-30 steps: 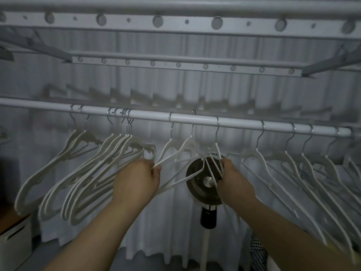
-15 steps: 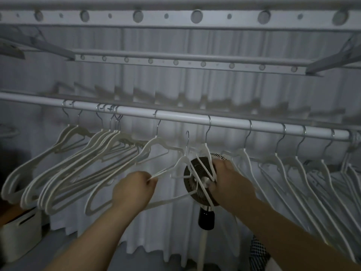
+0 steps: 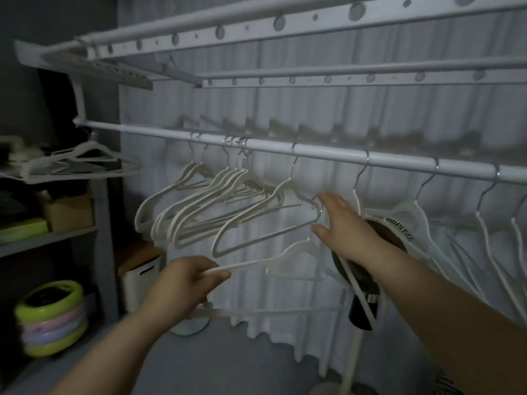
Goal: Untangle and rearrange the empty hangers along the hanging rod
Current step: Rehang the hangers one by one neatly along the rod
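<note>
Nearest, the left hand (image 3: 185,283) grips one arm of a loose white hanger (image 3: 288,253), held below the hanging rod (image 3: 328,153). Just beyond, the right hand (image 3: 346,228) is released, fingers spread beside a single hanger (image 3: 285,185) on the rod. Farther back, a tight bunch of hangers (image 3: 199,212) crowds the rod's left part, before a white curtain (image 3: 370,109).

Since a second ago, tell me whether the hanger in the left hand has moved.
Yes. The hanger the left hand grips was hooked on the rod; now it is off it and well below.
</note>
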